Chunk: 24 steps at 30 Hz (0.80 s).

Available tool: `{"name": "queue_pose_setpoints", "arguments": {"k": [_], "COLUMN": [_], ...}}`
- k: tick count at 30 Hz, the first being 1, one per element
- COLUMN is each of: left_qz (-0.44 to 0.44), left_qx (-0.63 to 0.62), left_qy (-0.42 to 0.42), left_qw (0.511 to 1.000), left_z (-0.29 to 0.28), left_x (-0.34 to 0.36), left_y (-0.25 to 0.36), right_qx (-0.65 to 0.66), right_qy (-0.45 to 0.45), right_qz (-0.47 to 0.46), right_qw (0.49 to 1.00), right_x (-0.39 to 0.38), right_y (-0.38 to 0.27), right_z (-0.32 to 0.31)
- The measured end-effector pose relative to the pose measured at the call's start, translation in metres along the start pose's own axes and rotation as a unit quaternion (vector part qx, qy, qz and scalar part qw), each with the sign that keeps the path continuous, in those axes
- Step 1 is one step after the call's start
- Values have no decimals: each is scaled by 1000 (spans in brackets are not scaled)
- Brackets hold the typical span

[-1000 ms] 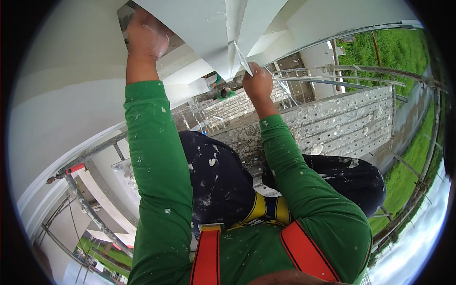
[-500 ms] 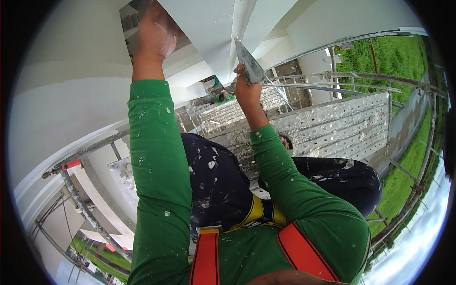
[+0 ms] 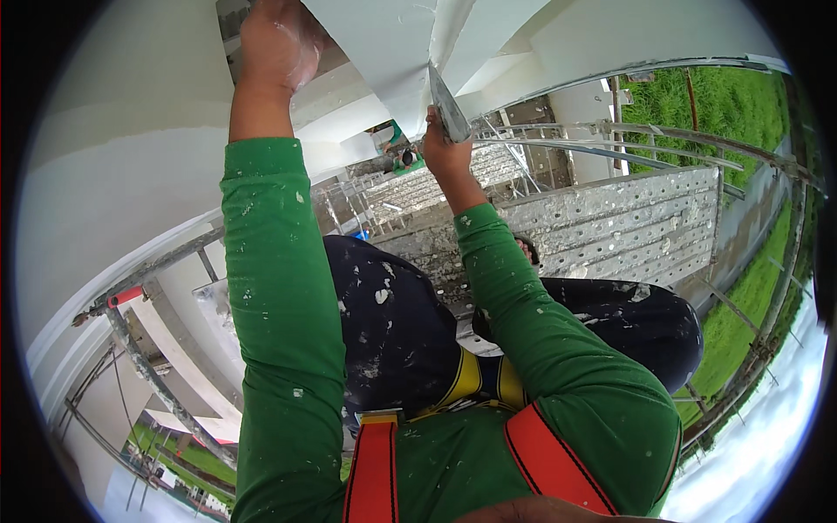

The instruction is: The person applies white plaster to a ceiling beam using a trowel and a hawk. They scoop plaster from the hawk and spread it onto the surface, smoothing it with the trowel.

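Above spattered scaffold planks (image 3: 628, 222), the right hand (image 3: 447, 159) grips a trowel (image 3: 449, 106) (grey, pointed).

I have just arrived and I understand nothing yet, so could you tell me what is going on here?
A person in green sleeves and red straps has both hands raised. The right hand holds a trowel, its tip near a groove in the white surface; contact is unclear. The left hand is higher; I cannot tell what, if anything, it holds. A spattered platform lies below, and another person in green is farther off.
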State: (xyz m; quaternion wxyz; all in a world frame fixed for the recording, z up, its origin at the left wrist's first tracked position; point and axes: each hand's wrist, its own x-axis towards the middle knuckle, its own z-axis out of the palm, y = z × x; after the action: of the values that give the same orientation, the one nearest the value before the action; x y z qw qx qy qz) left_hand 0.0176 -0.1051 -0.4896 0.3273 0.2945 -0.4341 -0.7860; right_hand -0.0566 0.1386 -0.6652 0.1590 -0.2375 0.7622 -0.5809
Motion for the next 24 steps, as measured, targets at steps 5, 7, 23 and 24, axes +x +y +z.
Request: {"name": "queue_pose_setpoints", "arguments": {"k": [5,7,23,24], "left_qz": [7,8,5,12], "left_qx": [-24,0,17,23], "left_qy": [37,-17,48,41], "left_qw": [999,1000,999,999], "left_z": [42,-14,11,12], "left_x": [-15,1,-12,-10], "left_y": [6,-2,2,5], "right_qx": [-138,-65,-59,-81], "right_qy": [-56,-57,-36,-62], "right_qz": [119,126,145,172], "right_qw": [982,988,987,980], "right_x": [-8,-9,-1,-3], "right_y": [66,34,12,6], "right_z": [-27,-27,-5,-14]}}
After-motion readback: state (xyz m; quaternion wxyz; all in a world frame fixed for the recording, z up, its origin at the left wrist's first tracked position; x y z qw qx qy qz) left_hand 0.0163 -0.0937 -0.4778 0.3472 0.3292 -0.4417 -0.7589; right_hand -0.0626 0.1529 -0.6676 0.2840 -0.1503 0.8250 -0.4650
